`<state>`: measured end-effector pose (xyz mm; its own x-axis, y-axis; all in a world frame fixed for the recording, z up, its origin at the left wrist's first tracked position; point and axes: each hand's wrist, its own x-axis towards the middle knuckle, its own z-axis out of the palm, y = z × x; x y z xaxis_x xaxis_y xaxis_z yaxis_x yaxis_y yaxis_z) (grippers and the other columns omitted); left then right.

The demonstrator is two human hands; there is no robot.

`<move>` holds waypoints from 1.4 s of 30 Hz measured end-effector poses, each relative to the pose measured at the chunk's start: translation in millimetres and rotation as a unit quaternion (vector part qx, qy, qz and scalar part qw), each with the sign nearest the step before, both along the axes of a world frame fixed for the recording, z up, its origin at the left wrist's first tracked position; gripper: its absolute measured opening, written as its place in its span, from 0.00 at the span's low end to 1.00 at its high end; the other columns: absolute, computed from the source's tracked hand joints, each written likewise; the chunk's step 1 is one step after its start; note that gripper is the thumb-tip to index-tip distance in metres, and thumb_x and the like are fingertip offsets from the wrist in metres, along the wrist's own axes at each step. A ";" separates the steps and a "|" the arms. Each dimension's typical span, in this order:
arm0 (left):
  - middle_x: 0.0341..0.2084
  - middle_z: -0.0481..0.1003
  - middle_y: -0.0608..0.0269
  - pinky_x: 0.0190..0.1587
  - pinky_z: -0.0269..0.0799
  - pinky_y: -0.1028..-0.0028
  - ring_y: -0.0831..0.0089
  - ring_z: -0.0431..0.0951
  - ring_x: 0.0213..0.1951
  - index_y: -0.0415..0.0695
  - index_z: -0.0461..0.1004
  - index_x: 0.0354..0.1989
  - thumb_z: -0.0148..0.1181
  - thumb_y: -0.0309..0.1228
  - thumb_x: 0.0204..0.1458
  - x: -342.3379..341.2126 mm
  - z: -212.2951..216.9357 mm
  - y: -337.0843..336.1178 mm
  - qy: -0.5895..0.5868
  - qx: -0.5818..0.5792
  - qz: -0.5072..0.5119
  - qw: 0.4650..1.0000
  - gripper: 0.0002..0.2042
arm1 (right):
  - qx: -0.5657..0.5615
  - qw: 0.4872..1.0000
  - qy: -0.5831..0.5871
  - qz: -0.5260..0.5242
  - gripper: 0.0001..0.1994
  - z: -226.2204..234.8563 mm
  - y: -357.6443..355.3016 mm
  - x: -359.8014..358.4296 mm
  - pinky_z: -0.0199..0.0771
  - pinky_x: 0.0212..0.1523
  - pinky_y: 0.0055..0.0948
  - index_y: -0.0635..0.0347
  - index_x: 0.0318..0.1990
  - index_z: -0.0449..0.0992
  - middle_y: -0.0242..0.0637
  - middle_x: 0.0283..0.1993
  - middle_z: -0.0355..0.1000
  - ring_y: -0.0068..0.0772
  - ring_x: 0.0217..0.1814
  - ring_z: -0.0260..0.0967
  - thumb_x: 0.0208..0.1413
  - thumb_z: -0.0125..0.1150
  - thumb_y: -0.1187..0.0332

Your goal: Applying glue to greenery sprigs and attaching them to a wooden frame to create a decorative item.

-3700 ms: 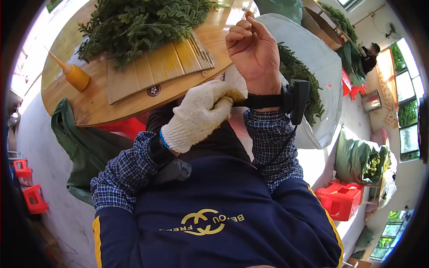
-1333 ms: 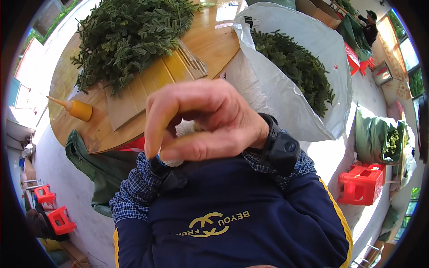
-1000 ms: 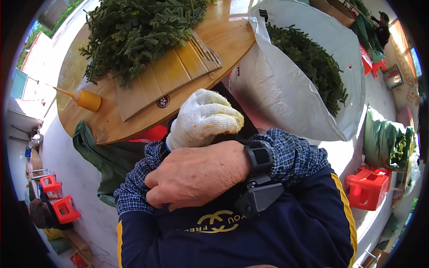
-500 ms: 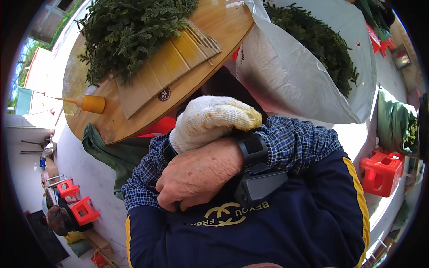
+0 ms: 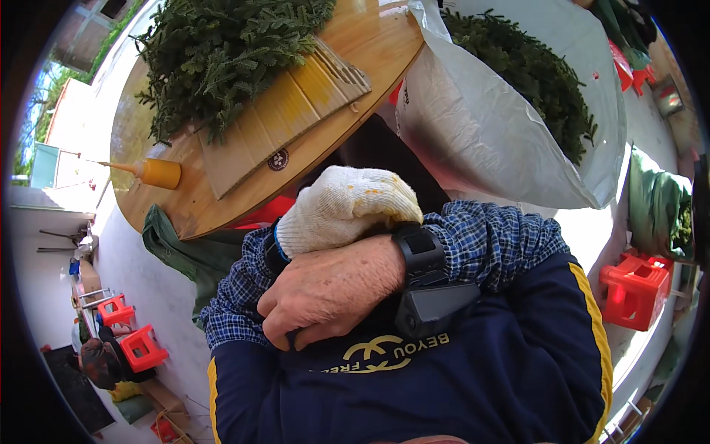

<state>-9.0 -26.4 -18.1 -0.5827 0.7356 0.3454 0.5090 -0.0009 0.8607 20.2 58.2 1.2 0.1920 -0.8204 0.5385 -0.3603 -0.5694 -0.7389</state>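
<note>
My forearms are crossed in front of my chest, in blue checked sleeves. My left hand (image 5: 347,207), in a stained white knit glove, lies over my right wrist, its fingers curled with the tips by the black wristband (image 5: 420,250). Below it my bare right hand (image 5: 336,281) rests across my left wrist with bent fingers; its palm is hidden. I see nothing held in either hand. A black box-shaped device (image 5: 436,309) sits beside the right wristband. Beyond, a round wooden table (image 5: 318,148) bears a heap of green conifer sprigs (image 5: 222,66) on corrugated cardboard (image 5: 259,133).
A yellow bottle (image 5: 161,173) with a long nozzle lies on the table's left. Right of the table, a white plastic sheet (image 5: 473,126) holds more sprigs (image 5: 518,81). Green cloth (image 5: 174,244) hangs at the table's edge. Red stools (image 5: 144,348) stand left and another red stool (image 5: 636,288) right.
The gloved fingers have curled down and inward toward my right wrist. My bare right hand has barely moved. The surroundings have shifted slightly to the right in view.
</note>
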 end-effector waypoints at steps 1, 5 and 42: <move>0.36 0.77 0.52 0.39 0.76 0.71 0.61 0.79 0.37 0.38 0.78 0.35 0.59 0.17 0.36 -1.7 0.1 -1.0 0.009 -0.002 0.006 1.000 0.14 | -0.002 1.000 0.009 0.006 0.07 1.6 -0.8 -1.4 0.71 0.36 0.38 0.59 0.35 0.73 0.40 0.36 0.69 0.45 0.40 0.71 0.51 0.60 0.68; 0.38 0.78 0.54 0.43 0.75 0.72 0.65 0.79 0.39 0.38 0.77 0.40 0.56 0.15 0.40 -3.0 10.1 -8.0 0.087 0.011 0.029 0.996 0.16 | 0.000 0.999 -0.033 0.020 0.06 10.3 0.7 -10.8 0.71 0.36 0.35 0.60 0.36 0.73 0.39 0.36 0.69 0.42 0.38 0.71 0.51 0.61 0.71; 0.42 0.76 0.52 0.45 0.74 0.70 0.64 0.78 0.42 0.41 0.73 0.48 0.65 0.26 0.48 63.8 -24.2 -212.9 0.092 0.005 0.806 0.584 0.17 | 0.055 0.866 -0.238 -0.437 0.06 -11.8 -15.2 -118.3 0.67 0.33 0.18 0.64 0.40 0.76 0.27 0.27 0.68 0.15 0.31 0.65 0.59 0.54 0.74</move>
